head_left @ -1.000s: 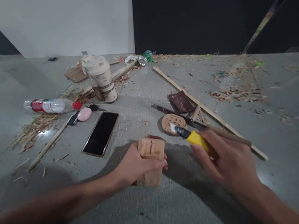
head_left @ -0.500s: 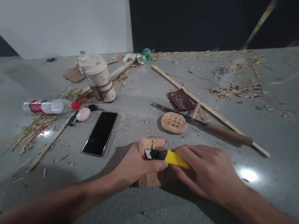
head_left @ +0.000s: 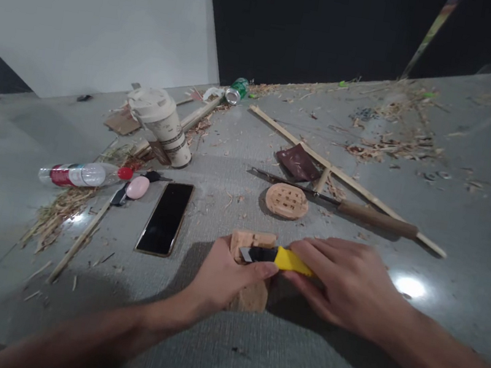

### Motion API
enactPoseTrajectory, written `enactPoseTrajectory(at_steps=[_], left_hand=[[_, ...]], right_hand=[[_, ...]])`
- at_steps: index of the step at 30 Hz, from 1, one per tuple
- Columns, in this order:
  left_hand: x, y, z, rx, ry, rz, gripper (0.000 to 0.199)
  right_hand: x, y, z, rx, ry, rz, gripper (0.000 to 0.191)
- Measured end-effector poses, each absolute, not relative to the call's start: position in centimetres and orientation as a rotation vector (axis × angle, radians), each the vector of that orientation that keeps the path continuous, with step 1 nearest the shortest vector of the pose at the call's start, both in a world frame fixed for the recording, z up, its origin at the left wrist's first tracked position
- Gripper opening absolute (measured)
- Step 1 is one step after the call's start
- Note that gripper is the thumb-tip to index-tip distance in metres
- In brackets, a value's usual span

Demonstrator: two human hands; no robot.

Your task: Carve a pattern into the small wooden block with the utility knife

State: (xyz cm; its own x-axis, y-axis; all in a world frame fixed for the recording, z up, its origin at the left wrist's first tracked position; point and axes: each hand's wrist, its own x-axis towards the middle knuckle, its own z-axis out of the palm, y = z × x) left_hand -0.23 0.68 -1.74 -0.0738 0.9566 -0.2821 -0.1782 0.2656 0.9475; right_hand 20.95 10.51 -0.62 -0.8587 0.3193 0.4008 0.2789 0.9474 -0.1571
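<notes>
My left hand [head_left: 224, 274] is closed around a carved wooden block [head_left: 250, 300], its thumb lying across the block beside the blade. In my right hand [head_left: 342, 280] is a yellow and black utility knife [head_left: 291, 261], its blade pointing left over the upper part of the block. Whether the edge is cutting into the wood cannot be made out, and the left fingers behind the block are mostly hidden. Just beyond the block lies an oval wooden piece [head_left: 287, 201] with a grid of cut slots.
Behind the oval piece are a wooden-handled tool [head_left: 375, 219], a long wood strip [head_left: 356, 191] and a dark red piece [head_left: 298, 162]. On the left lie a phone [head_left: 165, 218], a paper cup [head_left: 162, 124], a plastic bottle [head_left: 83, 174] and wood shavings [head_left: 51, 218].
The block's top edge and the knife blade have shifted very slightly right and down. Both hands keep their grips.
</notes>
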Motion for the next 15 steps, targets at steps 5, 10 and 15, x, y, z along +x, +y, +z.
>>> enactPoseTrajectory(at_steps=[5,10,15], left_hand=[[0.0,0.3,-1.8,0.794,1.320,1.153,0.034],[0.1,0.1,-1.7,0.718,1.323,1.183,0.039],[0.2,0.1,-1.7,0.682,1.326,1.193,0.036]], right_hand=[[20.8,9.8,-1.5,-0.463,-2.620,0.076,0.028],[20.4,9.1,-2.0,-0.516,-2.564,0.041,0.030],[20.3,9.0,-1.9,-0.534,-2.550,0.017,0.033]])
